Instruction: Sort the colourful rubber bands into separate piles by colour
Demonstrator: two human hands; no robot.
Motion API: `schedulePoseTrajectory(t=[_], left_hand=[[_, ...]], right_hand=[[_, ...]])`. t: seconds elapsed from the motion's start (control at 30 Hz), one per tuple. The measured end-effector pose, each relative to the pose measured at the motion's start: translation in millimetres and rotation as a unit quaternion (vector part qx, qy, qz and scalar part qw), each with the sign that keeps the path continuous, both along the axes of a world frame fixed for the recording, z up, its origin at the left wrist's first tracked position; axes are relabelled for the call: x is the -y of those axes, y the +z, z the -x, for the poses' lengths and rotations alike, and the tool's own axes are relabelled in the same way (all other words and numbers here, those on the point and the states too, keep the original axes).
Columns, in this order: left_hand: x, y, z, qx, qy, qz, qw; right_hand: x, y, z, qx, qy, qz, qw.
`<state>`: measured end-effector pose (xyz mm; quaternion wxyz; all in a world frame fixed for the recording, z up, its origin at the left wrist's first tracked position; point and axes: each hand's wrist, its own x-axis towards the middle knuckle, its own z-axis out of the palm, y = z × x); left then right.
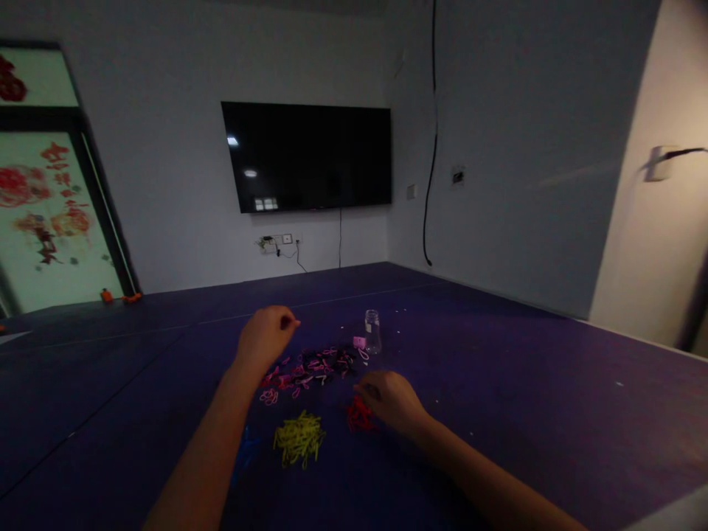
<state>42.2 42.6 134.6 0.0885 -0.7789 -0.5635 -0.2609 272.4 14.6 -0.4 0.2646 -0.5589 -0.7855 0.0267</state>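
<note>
My left hand (266, 338) is raised over the far left of a loose mixed pile of pink, red and black bands (315, 366), its fingers pinched together. Whatever sits in that pinch, if anything, is too small to see. My right hand (391, 400) hovers at a pile of small red bands (359, 415), thumb and fingers closed, and their tips do not show clearly. Between my forearms lies a heap of yellow bands (299, 439). Some blue bands (246, 447) lie beside my left forearm, partly hidden by it.
Beyond the mixed pile stands a clear open bottle (372, 333), with a small pink item (359, 343) beside it. Tiny white bits are scattered on the purple surface (525, 413). A television (310, 158) hangs on the far wall.
</note>
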Motion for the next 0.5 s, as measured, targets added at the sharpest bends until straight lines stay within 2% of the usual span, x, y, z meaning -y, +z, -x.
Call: schedulePoseTrajectory(t=[0.03,0.1,0.23,0.37,0.5], left_hand=[[-15,1.9,18,0.006,0.043,0.035,0.998],[-39,-6.1,53,-0.012,0.128,0.104,0.986],[-62,-40.5,100,-0.022,0.162,0.177,0.971],[-71,-64.6,115,-0.037,0.174,0.237,0.955],[-78,-76.7,109,-0.044,0.149,0.262,0.952]], right_hand=[[0,0.0,0,0.007,-0.012,0.004,1.0],[-1,-0.2,0,0.018,-0.03,0.014,0.999],[-3,-0.8,4,0.048,-0.042,0.025,0.998],[-3,-0.9,9,0.056,-0.046,0.031,0.997],[-1,0.5,8,0.056,-0.068,0.04,0.995]])
